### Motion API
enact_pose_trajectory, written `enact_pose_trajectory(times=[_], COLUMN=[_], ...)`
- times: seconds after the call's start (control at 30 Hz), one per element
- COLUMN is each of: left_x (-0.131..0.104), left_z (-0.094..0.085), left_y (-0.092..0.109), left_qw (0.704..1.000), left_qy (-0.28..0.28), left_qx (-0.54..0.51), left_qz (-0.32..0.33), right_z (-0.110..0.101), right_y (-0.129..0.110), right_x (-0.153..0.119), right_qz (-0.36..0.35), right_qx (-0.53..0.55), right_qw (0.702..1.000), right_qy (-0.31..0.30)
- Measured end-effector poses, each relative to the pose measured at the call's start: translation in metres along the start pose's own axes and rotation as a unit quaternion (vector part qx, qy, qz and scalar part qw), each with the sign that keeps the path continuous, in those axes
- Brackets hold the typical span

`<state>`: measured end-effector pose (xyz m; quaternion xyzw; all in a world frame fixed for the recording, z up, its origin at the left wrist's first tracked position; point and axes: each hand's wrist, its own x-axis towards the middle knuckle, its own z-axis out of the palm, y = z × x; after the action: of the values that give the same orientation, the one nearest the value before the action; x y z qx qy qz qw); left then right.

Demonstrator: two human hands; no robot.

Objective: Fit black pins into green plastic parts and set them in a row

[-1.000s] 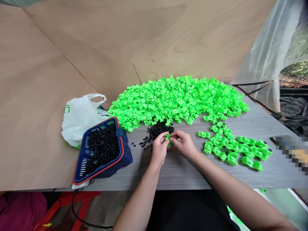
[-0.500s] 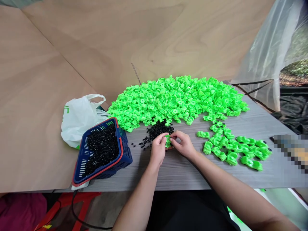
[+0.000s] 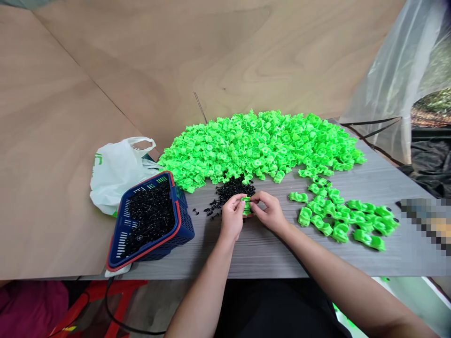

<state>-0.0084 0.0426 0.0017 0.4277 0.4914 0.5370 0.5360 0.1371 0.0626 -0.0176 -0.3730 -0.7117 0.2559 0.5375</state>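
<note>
The small bright-green plastic toy-car body sits between both hands; left hand and right hand fingertips pinch it from opposite sides, equally near.

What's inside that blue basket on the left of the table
The blue basket is filled with small black parts, heaped almost to its red rim. The heap hides the basket's floor, so anything lying beneath cannot be seen.

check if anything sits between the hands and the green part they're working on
Nothing visible does. The left hand and right hand both already pinch the green part between their fingertips above the table. The black pins lie just behind it, not in between.
</note>
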Motion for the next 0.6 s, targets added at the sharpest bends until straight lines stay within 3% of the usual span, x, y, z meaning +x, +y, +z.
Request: enact_pose_trajectory(times=[0.6], left_x=[-0.0002], left_z=[0.0045], left_y=[0.0005], left_qw=[0.994], left_qy=[0.023], left_qx=[0.084], left_qz=[0.058], right_z=[0.0018], right_y=[-0.0015], right_x=[0.0000], right_qz=[0.059], right_qx=[0.054], right_qw=[0.997], right_qy=[0.019])
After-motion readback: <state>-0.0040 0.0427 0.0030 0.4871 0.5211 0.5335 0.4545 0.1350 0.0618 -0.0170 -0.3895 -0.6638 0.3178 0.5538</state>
